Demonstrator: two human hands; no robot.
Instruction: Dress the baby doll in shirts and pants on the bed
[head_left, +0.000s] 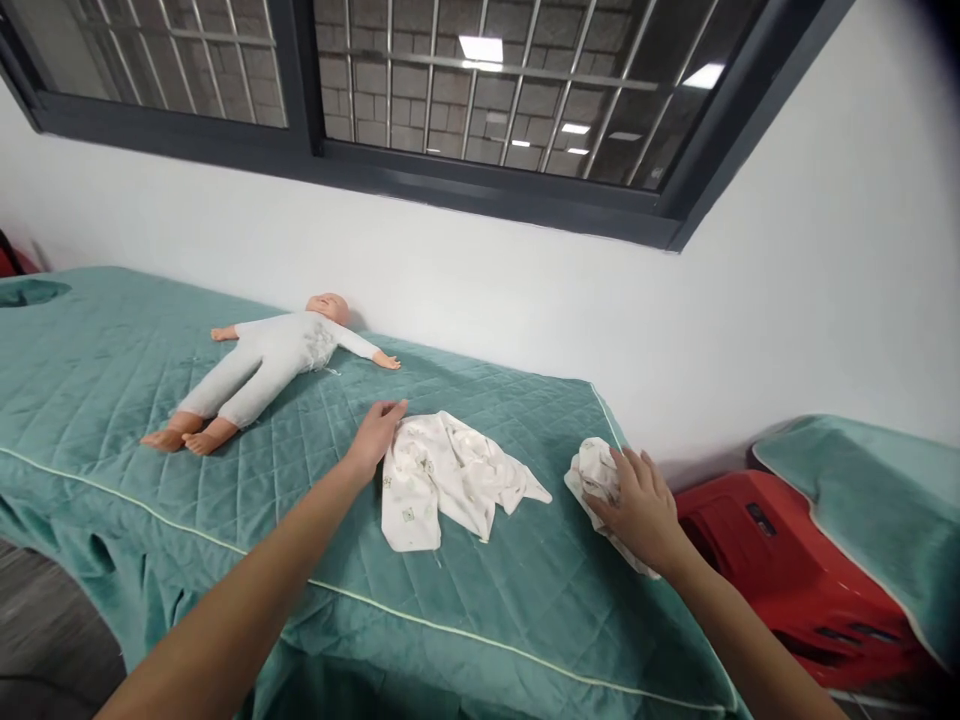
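Note:
A white baby garment with a small print lies crumpled on the green quilted cover. My left hand is at its upper left edge, fingers bent and closed on the fabric; the fingertips are partly hidden. Farther right, near the end of the bed, a second white printed baby garment is bunched up. My right hand is curled over it, thumb and fingers around the cloth. A baby doll in a white body suit lies on its back to the left, arms spread, apart from both hands.
Behind the bed runs a white wall under a dark-framed barred window. Red plastic chairs stand beyond the bed's right end, with a green cloth draped over them. A hole shows in the cover at far left.

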